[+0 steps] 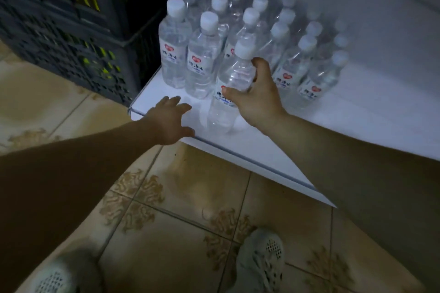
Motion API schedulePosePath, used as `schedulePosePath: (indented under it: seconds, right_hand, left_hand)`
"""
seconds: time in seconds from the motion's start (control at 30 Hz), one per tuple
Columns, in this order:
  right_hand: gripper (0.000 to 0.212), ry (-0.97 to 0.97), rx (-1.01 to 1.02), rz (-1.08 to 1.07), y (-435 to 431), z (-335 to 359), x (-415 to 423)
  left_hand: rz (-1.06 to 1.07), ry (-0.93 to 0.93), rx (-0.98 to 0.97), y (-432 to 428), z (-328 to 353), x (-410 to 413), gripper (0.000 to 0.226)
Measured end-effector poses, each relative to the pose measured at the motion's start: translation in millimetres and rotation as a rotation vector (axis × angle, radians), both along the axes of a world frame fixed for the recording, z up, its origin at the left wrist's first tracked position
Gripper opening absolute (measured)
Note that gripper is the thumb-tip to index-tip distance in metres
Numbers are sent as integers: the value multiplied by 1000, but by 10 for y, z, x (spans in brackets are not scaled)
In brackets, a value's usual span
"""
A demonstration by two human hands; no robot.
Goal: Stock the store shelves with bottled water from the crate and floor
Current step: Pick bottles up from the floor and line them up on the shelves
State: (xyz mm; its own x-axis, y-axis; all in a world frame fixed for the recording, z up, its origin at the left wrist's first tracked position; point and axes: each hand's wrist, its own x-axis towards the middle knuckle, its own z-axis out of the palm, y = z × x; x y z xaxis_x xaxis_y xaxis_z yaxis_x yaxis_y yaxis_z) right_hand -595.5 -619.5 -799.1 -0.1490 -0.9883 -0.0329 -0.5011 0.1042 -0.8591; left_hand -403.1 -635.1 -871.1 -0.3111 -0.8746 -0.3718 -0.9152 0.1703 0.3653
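We hold one water bottle at the shelf's front.

Our right hand [257,100] grips the tilted water bottle [234,78], thumb and fingers curled round its middle; whether its base touches the white shelf [333,126] we cannot tell. Just beyond those fingertips stand rows of capped bottles [202,54]. Our left hand [169,121] holds nothing, fingers spread loosely over the shelf edge, with the dark crate [59,31] off to their left.
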Motion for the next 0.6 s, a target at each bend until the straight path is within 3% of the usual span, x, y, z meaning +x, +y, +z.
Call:
schedulePosePath:
  seconds: [0.13,0.3,0.6]
  right_hand:
    - [68,-36,-54,-1,-186,-242,-9]
    - [73,-31,-128,-13,-419,-332,-3]
    - [80,177,-106,5,-514,-338,-69]
  left_hand:
    - [-40,-176,-24,-100,-350,37,73]
    - [-52,-232,-109,-50,-634,64,71]
    - [-75,-253,-128,-24,-728,96,72]
